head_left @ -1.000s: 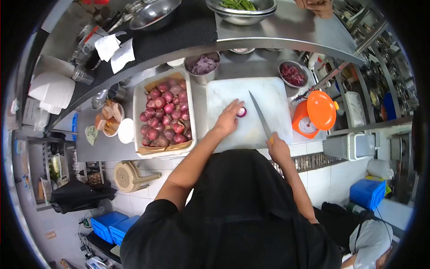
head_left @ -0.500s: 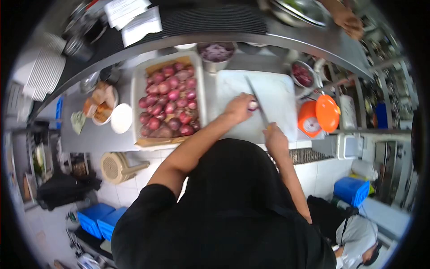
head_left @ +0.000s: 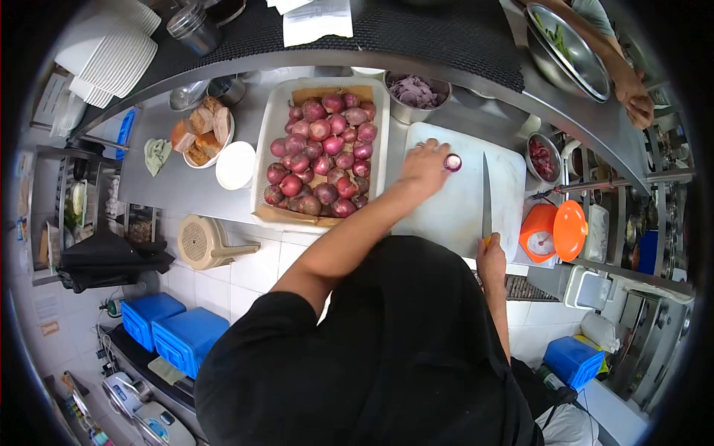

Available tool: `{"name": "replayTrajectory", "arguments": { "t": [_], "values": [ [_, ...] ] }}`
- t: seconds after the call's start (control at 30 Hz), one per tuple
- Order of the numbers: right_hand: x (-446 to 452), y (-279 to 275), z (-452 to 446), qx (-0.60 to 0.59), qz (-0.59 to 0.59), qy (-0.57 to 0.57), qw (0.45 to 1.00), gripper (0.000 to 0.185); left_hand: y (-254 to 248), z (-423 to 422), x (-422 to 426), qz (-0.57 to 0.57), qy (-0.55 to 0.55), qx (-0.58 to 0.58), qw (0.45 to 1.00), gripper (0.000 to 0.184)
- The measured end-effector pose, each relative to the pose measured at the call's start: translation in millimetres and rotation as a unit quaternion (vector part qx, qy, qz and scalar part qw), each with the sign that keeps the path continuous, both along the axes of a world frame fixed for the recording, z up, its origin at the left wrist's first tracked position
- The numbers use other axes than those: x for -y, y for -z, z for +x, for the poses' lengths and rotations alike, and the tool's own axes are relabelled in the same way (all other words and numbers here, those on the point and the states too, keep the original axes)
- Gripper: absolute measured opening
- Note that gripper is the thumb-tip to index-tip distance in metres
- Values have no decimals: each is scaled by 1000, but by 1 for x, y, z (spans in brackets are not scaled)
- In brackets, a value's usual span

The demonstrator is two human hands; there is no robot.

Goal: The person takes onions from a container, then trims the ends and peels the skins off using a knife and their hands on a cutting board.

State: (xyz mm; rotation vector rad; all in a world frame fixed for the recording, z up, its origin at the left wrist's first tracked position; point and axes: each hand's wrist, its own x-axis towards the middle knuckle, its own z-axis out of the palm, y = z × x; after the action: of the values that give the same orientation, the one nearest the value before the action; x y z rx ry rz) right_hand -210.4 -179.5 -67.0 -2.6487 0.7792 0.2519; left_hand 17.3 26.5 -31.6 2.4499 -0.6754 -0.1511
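On the white cutting board (head_left: 461, 212) lies a cut piece of red onion (head_left: 452, 162), its pale cut face showing. My left hand (head_left: 425, 167) is just left of it, palm down on the board with the fingers apart. Closed round the yellow handle of a knife (head_left: 487, 197) is my right hand (head_left: 491, 260), at the board's near right edge. The blade points away from me, right of the onion piece. Left of the board stands a crate (head_left: 260, 160) full of whole red onions (head_left: 320, 130).
A metal pot of sliced onion (head_left: 414, 93) stands behind the board. To the right are a metal bowl (head_left: 543, 157) and an orange scale (head_left: 538, 232). A raised shelf (head_left: 416, 63) crosses above. Another person's hand (head_left: 636, 100) is at upper right.
The view has swung, so the board and crate sit further right. My left hand has moved a little away from the onion piece, and the knife blade has turned to point more directly forward.
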Motion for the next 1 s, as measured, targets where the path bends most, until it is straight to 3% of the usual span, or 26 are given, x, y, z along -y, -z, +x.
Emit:
{"name": "replayTrajectory", "arguments": {
  "t": [0.2, 0.33, 0.43, 0.63, 0.73, 0.83, 0.93, 1.0],
  "values": [
    [8, 5, -2, 13, 22, 0, 1000, 33, -24, 24, -133, -34, -173, 136, 975, 31],
    [6, 4, 4, 22, 26, -4, 999, 33, 8, 46, -198, 79, -242, 263, 931, 43],
    [15, 13, 3, 37, 22, -21, 999, 33, 5, 51, -206, 157, -220, 160, 949, 47],
    [21, 12, 7, 32, 26, -32, 999, 32, 8, 81, -209, 218, -237, 78, 943, 49],
    [18, 12, 5, 38, 35, -18, 998, 30, -5, 70, -203, 165, -237, 92, 953, 55],
    [15, 18, 0, 46, 47, 3, 998, 31, -32, 45, -187, -55, -181, 42, 981, 54],
    [11, 11, 5, 38, 61, 19, 997, 33, -36, 16, -138, -281, -122, -155, 939, 52],
    [10, 6, 4, 30, 54, 28, 998, 34, -17, 1, -103, -347, -48, -228, 909, 54]
  ]
}}
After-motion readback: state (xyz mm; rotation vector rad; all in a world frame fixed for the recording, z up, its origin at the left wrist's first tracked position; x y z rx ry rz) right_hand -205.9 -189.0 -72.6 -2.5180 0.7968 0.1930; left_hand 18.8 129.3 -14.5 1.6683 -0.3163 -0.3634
